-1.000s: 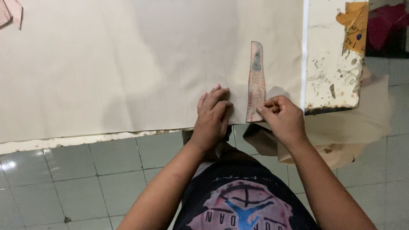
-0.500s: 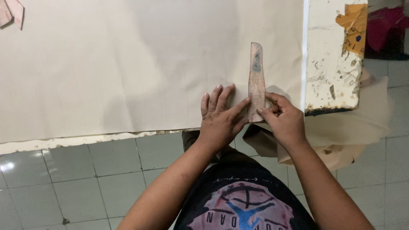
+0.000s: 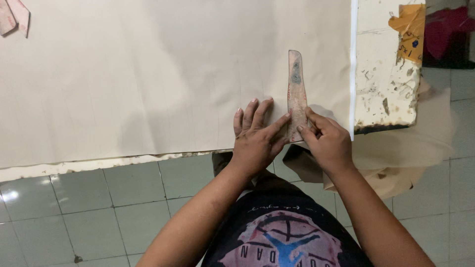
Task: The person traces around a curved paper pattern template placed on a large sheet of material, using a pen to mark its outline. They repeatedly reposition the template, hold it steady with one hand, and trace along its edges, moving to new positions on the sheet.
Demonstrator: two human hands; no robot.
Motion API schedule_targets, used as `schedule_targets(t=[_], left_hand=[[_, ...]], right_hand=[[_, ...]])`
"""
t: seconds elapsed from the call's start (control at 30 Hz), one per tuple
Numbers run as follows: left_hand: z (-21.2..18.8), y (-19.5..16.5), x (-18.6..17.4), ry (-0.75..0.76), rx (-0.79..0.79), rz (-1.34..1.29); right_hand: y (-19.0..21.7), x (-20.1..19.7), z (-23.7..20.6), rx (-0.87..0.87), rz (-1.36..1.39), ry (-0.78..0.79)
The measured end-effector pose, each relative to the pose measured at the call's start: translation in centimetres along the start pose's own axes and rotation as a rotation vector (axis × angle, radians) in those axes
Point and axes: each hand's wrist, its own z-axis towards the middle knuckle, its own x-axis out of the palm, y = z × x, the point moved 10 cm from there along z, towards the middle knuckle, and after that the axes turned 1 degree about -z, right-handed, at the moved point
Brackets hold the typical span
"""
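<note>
My left hand has slid over since a second ago, its fingers now spread flat and pressing the worn, tapered template. My right hand pinches its lower edge with curled fingers. The mottled pinkish template lies flat on smooth cream paper covering the chipped white desk, steadied from both sides.
</note>
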Motion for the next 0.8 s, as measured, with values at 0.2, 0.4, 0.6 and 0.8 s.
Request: schedule_targets(t=[0.2, 0.4, 0.6, 0.8], left_hand=[[0.1, 0.1, 0.5, 0.036, -0.001, 0.023], [0.1, 0.2, 1.0, 0.067, 0.006, 0.035], [0.0, -0.2, 0.4, 0.016, 0.025, 0.053], [0.6, -3.2, 0.6, 0.048, 0.212, 0.177]], right_hand=[[-0.2, -0.1, -0.1, -0.008, 0.067, 0.001], [-0.4, 0.0, -0.1, 0.001, 0.078, 0.017], [-0.1, 0.1, -0.3, -0.061, 0.005, -0.01], [-0.3, 0.1, 0.5, 0.007, 0.038, 0.09]])
